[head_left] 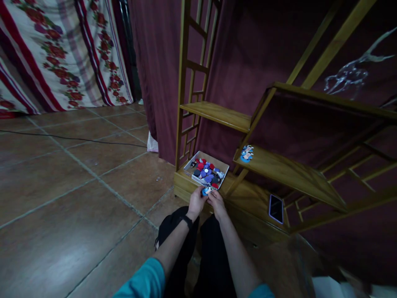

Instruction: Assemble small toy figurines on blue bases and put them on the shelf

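A small figurine [206, 191] with a round blue base and a white upper part is held between both hands, just in front of a shallow box. My left hand [197, 201] grips it from the left with closed fingers, and my right hand [217, 201] pinches it from the right. Behind them the white-edged cardboard box [190, 167] holds several small pieces with red, purple and dark round bases, jumbled together. On the middle shelf at right stand what look like two similar blue-based figurines [247, 154], close together near the shelf's left end.
A wooden shelf unit [217, 114] with stepped boards rises ahead and to the right. On its low bottom board lies a tablet or phone [276, 208] with a pale frame. A black cable [71, 139] crosses the tiled floor at left. Floral fabric [56, 54] hangs behind.
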Demonstrator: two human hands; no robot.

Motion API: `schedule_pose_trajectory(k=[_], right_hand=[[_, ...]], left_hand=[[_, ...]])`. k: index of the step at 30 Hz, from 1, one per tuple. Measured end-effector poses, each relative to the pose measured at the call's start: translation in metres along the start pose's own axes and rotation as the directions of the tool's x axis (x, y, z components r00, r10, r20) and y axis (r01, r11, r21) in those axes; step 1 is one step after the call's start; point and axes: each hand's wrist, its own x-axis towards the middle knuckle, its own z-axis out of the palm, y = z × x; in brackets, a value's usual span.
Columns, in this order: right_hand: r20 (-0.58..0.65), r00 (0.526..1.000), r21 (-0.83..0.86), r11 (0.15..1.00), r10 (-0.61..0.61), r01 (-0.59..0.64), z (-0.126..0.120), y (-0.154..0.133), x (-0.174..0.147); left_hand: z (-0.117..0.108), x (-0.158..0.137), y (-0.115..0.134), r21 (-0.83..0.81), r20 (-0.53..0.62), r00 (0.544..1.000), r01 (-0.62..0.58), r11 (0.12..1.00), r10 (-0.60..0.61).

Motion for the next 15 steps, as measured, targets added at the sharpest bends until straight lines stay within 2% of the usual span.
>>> schedule_pose_trajectory(k=[3,7,10,15], right_hand=[[0.044,0.999,0.006,1.000,-0.006,0.006,0.001,-0.003,-0.004],[0.079,0.996,0.015,0.999,-0.037,0.036,0.001,-0.006,-0.007],[0.059,0.997,-0.006,0.999,-0.039,0.040,0.001,-0.005,-0.008],[0.059,0.998,-0.008,0.999,-0.032,0.033,0.000,-0.004,-0.007]], left_hand=[[-0.001,-0.006,0.006,0.157,-0.011,0.990,-0.137,0.978,0.141],[-0.003,-0.014,0.013,0.343,0.058,0.952,-0.301,0.890,0.300],[-0.005,-0.019,0.016,0.411,0.122,0.943,-0.333,0.849,0.311],[-0.006,-0.022,0.018,0.479,0.167,0.937,-0.350,0.805,0.307]])
